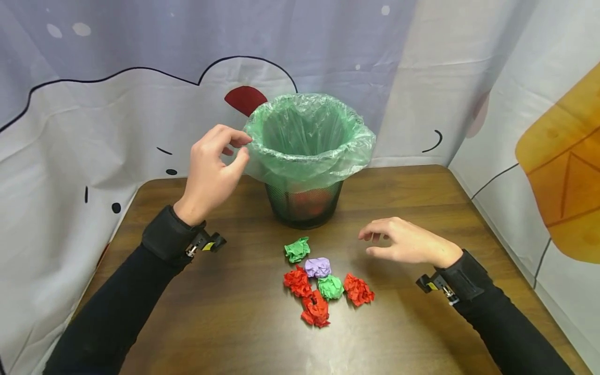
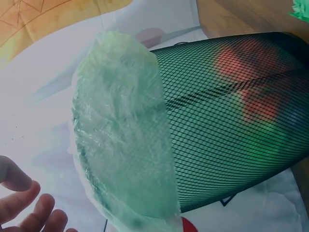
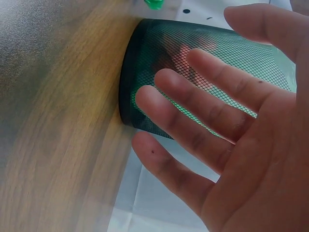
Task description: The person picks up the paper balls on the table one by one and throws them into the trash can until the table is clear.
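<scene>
A mesh wastebasket [image 1: 304, 205] lined with a thin green plastic bag [image 1: 323, 166] stands at the back of the table. My left hand [image 1: 213, 166] hovers at the left of the bag's rim, fingers loosely bent and holding nothing; the left wrist view shows its fingertips [image 2: 43, 205] apart from the bag. Over the table right of the basket, my right hand [image 1: 405, 242] has its fingers relaxed and spread, also with nothing in it. Nearest to it lies a red crumpled paper ball [image 1: 358, 290]. Through the mesh, red and green crumpled paper [image 2: 260, 106] shows inside the basket.
In front of the basket lie more crumpled paper balls: a green one [image 1: 297, 250], a purple one [image 1: 317, 267], another green one [image 1: 330, 287] and two red ones, one at left [image 1: 297, 281], one nearer [image 1: 315, 308]. A printed curtain [image 1: 117, 120] hangs behind the wooden table [image 1: 225, 312].
</scene>
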### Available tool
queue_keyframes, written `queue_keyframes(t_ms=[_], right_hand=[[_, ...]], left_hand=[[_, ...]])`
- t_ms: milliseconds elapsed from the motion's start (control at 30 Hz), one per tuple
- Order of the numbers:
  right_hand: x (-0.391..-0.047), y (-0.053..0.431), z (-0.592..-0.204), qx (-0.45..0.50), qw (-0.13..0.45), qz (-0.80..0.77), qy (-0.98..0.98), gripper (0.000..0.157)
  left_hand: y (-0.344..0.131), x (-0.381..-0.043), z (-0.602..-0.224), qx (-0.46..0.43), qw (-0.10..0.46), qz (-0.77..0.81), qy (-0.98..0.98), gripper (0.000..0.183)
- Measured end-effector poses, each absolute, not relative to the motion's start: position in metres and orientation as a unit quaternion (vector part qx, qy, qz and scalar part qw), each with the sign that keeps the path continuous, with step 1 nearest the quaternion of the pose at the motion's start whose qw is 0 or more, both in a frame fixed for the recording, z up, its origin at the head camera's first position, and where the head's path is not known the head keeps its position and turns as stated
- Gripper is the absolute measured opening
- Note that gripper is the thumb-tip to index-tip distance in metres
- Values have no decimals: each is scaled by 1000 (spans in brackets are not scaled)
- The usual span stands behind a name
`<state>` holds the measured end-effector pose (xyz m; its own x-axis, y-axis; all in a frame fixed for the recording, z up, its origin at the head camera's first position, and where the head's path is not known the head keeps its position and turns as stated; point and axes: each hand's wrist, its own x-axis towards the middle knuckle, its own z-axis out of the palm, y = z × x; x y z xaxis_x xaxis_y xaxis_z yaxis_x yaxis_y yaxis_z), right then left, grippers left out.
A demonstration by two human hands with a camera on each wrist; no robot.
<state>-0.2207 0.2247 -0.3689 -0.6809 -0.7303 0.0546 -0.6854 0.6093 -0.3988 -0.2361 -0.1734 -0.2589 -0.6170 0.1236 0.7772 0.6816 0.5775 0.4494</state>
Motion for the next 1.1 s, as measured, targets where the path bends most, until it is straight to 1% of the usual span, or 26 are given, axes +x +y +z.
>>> queue_keyframes(t_ms=[400, 633, 867, 1100], right_hand=[[-220, 223, -377, -404, 65, -202, 890, 30], [-217, 220, -379, -403, 78, -199, 890, 33], [-210, 220, -379, -393, 79, -187, 897, 36], [-202, 218, -377, -378, 97, -172, 904, 40]], left_hand=[[-181, -213, -294, -247, 329, -382, -827, 17], [-179, -206, -312, -245, 317, -373, -837, 16], [-176, -201, -324, -243, 309, -374, -840, 15], [-173, -197, -338, -243, 299, -381, -841, 16]])
